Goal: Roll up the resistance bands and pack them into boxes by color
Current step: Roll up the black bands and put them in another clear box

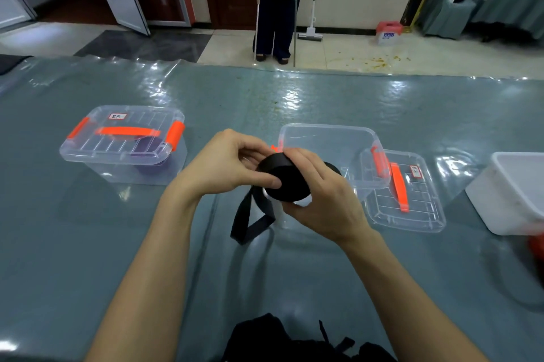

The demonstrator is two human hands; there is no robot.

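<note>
**Above the tabletop, one black band mostly wound**

At the near edge of the tabletop [88,244] lies a dark heap [279,341], too unclear to name. Just beyond, both hands grasp the black band roll [290,182] in the air: the left hand [226,164] pinches its face with the thumb, and the right hand [326,199] cups it from below. One loose tail [247,220] droops to the tabletop.

The band looks light, soft and springy, so it will likely unwind if let go. It is best held across the flat faces, with the outer end pinned.

Behind stand two clear boxes. The open box [323,126] has one lid [412,208] beside it. The closed box [123,143], left, holds one purple roll [150,161]. One white tub [512,193] sits to the right
</note>
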